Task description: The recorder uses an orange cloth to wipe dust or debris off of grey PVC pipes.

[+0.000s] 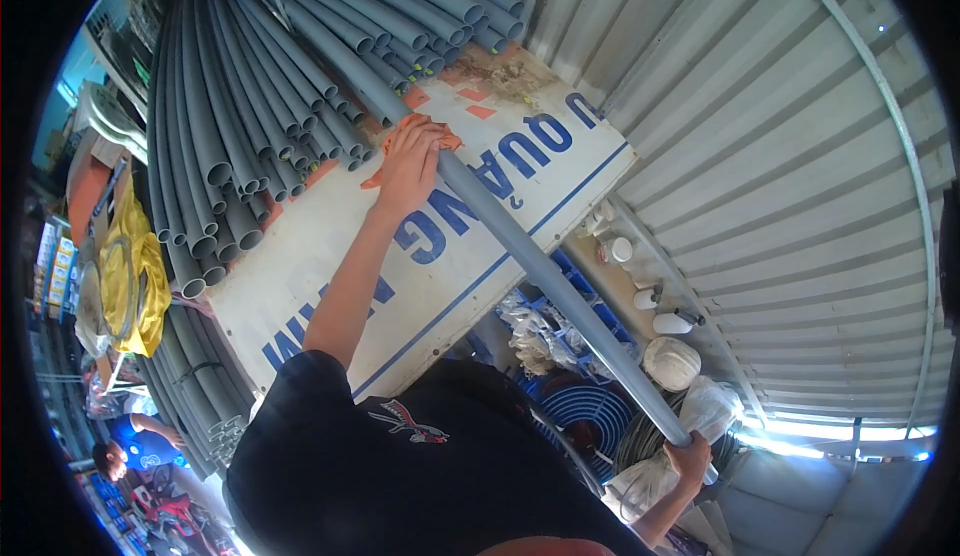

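Observation:
A long grey plastic pipe slants across the view, from the stack at the top down to the lower right. My left hand presses an orange cloth onto its upper stretch, with the fingers bent over pipe and cloth. Near the pipe's lower end, my right hand is wrapped around it, and a short end sticks out past the fist. Beneath the pipe lies a white sign board bearing large blue lettering.
Many grey pipes are stacked with open ends towards me. Corrugated metal sheeting walls the right side. Blue bins, a white helmet and coiled hose sit below the board. At lower left is a person in blue.

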`<act>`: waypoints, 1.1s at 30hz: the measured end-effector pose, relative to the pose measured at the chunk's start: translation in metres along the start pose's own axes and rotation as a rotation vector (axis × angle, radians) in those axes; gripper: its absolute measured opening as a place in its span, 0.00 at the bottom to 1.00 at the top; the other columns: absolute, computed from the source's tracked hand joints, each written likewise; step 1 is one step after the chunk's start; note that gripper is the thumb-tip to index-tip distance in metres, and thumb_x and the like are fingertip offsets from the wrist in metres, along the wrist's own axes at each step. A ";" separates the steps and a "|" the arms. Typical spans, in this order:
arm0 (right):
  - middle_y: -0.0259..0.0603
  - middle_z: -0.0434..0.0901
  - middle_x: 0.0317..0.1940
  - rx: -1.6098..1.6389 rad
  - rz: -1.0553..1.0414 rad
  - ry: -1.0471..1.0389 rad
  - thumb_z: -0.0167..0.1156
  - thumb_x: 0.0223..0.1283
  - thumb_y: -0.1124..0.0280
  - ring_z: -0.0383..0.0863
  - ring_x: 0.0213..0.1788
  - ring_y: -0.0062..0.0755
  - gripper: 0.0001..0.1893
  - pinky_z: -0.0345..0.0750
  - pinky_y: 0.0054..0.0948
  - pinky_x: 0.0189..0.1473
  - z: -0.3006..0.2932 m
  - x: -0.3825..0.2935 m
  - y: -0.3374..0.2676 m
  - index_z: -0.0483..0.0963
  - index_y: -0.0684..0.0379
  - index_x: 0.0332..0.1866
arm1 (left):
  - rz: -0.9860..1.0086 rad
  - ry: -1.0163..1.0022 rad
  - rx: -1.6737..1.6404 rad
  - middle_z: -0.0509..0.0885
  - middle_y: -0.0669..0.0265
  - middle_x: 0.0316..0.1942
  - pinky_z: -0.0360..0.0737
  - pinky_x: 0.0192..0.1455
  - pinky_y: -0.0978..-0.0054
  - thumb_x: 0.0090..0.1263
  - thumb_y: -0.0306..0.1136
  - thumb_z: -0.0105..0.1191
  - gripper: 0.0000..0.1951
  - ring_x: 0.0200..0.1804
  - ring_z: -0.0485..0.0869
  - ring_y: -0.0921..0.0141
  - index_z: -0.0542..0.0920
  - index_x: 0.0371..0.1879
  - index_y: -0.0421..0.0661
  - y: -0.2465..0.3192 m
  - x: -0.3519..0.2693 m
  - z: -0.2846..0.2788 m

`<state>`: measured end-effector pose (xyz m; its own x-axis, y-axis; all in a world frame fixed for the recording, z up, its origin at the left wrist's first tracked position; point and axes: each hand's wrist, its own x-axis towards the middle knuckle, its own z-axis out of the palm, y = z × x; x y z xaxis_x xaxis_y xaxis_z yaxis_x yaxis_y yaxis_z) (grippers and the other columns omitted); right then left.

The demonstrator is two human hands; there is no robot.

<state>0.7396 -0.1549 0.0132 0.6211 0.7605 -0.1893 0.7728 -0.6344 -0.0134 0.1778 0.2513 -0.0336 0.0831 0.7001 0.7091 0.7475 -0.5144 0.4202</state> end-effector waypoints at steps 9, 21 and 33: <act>0.59 0.87 0.35 -0.001 -0.006 0.013 0.77 0.37 0.58 0.88 0.43 0.60 0.24 0.82 0.51 0.50 0.002 0.000 0.001 0.84 0.65 0.38 | -0.005 -0.001 0.027 0.83 0.61 0.54 0.64 0.75 0.53 0.79 0.29 0.46 0.09 0.69 0.75 0.57 0.81 0.49 0.43 -0.002 -0.002 0.002; 0.59 0.87 0.35 -0.017 -0.014 0.023 0.78 0.36 0.58 0.87 0.44 0.61 0.25 0.82 0.51 0.49 0.004 0.000 0.003 0.83 0.65 0.38 | -0.002 0.005 0.014 0.83 0.62 0.53 0.66 0.72 0.56 0.79 0.28 0.47 0.09 0.69 0.75 0.58 0.81 0.49 0.43 0.000 -0.001 0.002; 0.58 0.86 0.28 -0.057 -0.159 0.145 0.79 0.33 0.55 0.87 0.37 0.61 0.23 0.83 0.50 0.42 -0.035 -0.001 -0.049 0.85 0.64 0.33 | -0.306 -0.480 -0.809 0.79 0.64 0.20 0.74 0.31 0.74 0.71 0.23 0.46 0.10 0.25 0.76 0.75 0.76 0.25 0.37 0.120 -0.059 -0.059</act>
<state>0.7059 -0.1195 0.0486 0.5001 0.8647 -0.0462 0.8660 -0.4995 0.0241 0.2236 0.1194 0.0081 0.3531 0.8940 0.2758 0.1206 -0.3358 0.9342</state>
